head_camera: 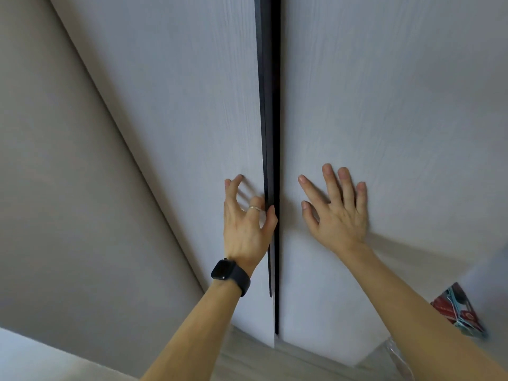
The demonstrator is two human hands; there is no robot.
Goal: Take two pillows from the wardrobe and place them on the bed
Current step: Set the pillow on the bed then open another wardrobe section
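Note:
A tall wardrobe with two pale grey wood-grain doors fills the view. The left door [178, 111] stands slightly ajar, leaving a narrow dark gap down the middle. My left hand [246, 224], with a ring and a black watch on the wrist, has its fingers curled around the left door's black inner edge [268, 160]. My right hand [336, 210] lies flat with fingers spread on the right door [384, 92]. The inside of the wardrobe is hidden and no pillows are in view.
A beige wall [55, 188] runs along the left of the wardrobe. A white surface corner [33, 356] shows at the bottom left. A red and teal patterned item [459, 309] sits low on the right. Light wood flooring [247, 358] lies below the doors.

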